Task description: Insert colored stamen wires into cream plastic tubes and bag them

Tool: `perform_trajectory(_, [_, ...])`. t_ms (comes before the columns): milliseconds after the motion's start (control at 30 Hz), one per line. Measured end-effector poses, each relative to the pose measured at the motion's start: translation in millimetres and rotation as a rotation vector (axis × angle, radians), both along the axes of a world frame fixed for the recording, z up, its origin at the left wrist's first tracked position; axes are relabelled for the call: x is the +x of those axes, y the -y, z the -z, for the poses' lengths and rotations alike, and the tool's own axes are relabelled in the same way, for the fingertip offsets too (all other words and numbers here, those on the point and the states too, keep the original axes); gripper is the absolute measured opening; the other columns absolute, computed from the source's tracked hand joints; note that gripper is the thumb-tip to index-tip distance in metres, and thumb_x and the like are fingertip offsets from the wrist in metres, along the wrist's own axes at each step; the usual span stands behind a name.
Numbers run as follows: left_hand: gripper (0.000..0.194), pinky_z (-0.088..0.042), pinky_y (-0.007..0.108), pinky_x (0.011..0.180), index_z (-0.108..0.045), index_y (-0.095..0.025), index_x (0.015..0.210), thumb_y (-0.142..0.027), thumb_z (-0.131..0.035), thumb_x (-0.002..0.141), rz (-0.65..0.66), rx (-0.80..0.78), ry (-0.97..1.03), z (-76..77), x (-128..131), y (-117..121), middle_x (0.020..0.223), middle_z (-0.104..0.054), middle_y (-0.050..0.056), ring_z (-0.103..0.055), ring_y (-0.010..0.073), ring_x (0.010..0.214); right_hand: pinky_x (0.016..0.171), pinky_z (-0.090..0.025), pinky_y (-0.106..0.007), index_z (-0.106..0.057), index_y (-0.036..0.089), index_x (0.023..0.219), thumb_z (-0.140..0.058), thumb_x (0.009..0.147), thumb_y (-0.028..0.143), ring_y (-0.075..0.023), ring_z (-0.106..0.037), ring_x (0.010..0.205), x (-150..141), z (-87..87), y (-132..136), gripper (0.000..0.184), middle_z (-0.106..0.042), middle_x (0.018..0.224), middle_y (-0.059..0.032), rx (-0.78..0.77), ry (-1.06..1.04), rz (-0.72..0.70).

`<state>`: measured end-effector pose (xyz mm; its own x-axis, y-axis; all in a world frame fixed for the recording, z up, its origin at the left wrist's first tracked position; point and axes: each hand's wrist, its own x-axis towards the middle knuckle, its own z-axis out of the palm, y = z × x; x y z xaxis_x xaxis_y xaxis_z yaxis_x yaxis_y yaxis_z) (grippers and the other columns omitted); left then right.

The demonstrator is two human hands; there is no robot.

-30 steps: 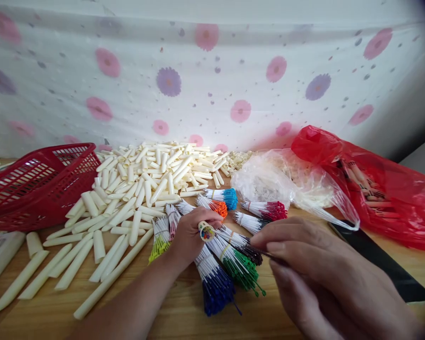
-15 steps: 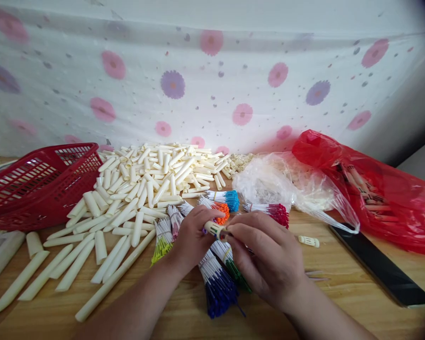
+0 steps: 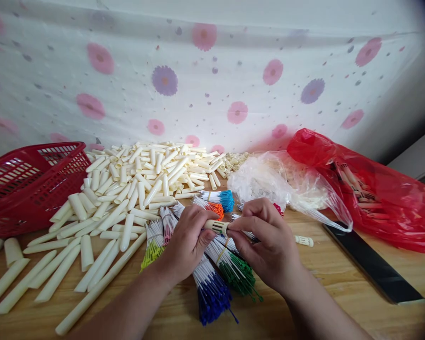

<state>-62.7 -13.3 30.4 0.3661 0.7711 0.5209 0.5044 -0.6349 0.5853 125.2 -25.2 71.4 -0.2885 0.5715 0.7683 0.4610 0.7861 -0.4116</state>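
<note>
A short cream plastic tube [image 3: 216, 227] with dark slots around it lies nearly level between my hands. My left hand [image 3: 189, 243] is closed around its left end, thumb beneath. At the tube's right end, my right hand [image 3: 265, 241] is closed, with thumb and index finger pinched against the opening; anything small between them is hidden. Under and beside the hands lie bundles of thin white sticks with coloured tips: dark blue [image 3: 212, 295], green [image 3: 237, 271], yellow [image 3: 153, 243], orange [image 3: 212, 208] and light blue [image 3: 221, 199].
A big heap of cream tubes [image 3: 145, 174] spreads over the wooden table [image 3: 269, 314], with a red basket [image 3: 38, 189] at its left. To the right are a clear plastic bag [image 3: 269, 177], a red bag [image 3: 386, 203], a black flat bar [image 3: 373, 264] and another slotted tube [image 3: 303, 241].
The tube has turned from slanting toward me to nearly level, and its slots show more. My right hand has shifted slightly left. The whole view has swung a little to the right.
</note>
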Motion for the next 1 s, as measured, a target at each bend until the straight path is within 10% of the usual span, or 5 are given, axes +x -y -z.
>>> perform_trajectory(700, [0.042,-0.040,0.035,0.074,-0.066,-0.014,0.099,-0.046,-0.040,0.091,-0.355,0.306,-0.122,-2.5,2,0,0.085,-0.051,0.008,-0.047,0.0218,0.082,0.073,-0.040,-0.028,-0.063,0.020,0.073,-0.057,0.083,0.018,-0.0143,-0.051,0.079,-18,18.7,-4,0.012,-0.054,0.078,-0.0005,-0.429,-0.346,-0.002])
perform_trajectory(1000, [0.036,-0.039,0.035,0.075,-0.065,-0.016,0.099,-0.043,-0.043,0.091,-0.325,0.228,-0.057,-0.3,2,1,0.085,-0.053,0.007,-0.048,0.0215,0.083,0.074,-0.041,-0.030,-0.072,0.026,0.079,-0.064,0.080,0.025,-0.0140,-0.053,0.079,-21,20.4,-11,0.008,-0.056,0.080,0.0000,-0.701,-0.641,-0.264])
